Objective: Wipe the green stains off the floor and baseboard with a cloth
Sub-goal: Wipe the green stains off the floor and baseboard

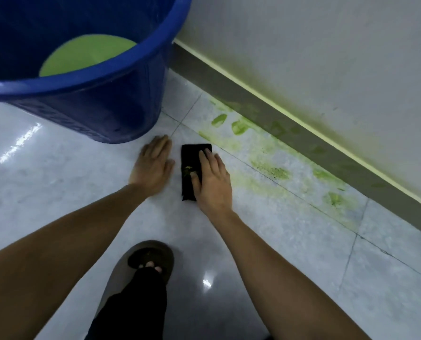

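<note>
A folded black cloth lies flat on the pale tiled floor, with a small green smear on it. My right hand presses down on the cloth's right half, fingers spread flat over it. My left hand rests flat on the bare floor just left of the cloth, holding nothing. Green stains spread over the tiles to the right of the cloth, along the wall. The grey baseboard also carries green smudges, and its top edge is tinted green.
A large blue bucket stands at the upper left, close to my left hand, with green liquid inside. My foot in a brown sandal is planted on the floor below my hands. The white wall rises behind the baseboard.
</note>
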